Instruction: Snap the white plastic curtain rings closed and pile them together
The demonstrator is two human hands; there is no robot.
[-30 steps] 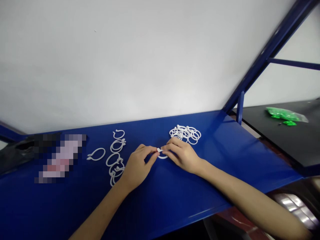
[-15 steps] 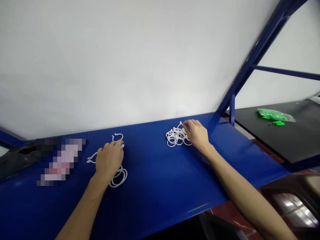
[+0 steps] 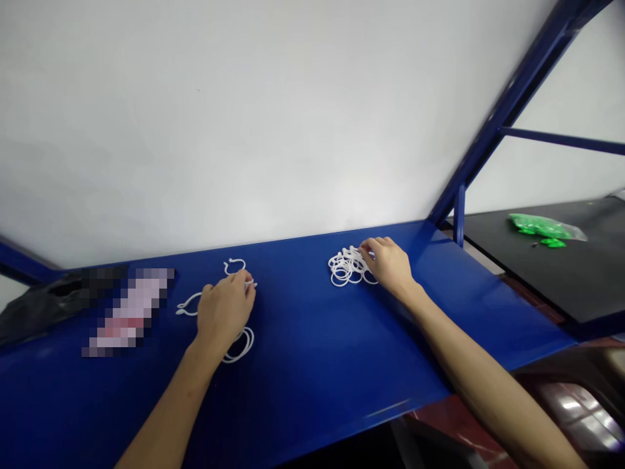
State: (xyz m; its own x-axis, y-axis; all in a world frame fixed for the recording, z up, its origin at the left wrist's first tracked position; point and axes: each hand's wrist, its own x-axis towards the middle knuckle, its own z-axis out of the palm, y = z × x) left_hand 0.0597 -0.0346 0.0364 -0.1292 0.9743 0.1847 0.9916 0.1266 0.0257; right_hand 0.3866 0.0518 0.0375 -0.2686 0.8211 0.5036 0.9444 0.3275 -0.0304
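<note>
White plastic curtain rings, thin open loops with small knobbed ends, lie in two groups on a blue tabletop. At the left, my left hand is closed on a curtain ring, whose knobbed ends stick out past the fingertips. Around that hand lie an open ring behind, another to its left, and overlapping rings near the wrist, partly covered. My right hand, fingers bent in a pinch, is at the right edge of a tangled ring pile. Its fingertips touch a ring there, partly hidden.
A black plastic bag and a blurred-out flat item lie at the far left. A white wall rises behind the table. Blue frame bars stand at right. Beyond them, a black table holds a bag of green pieces.
The view has shifted slightly, moving the scene a little to the right. My left hand has turned slightly, with its fingertips farther right. By my right fingertips, the raised ring now sits lower on the pile.
</note>
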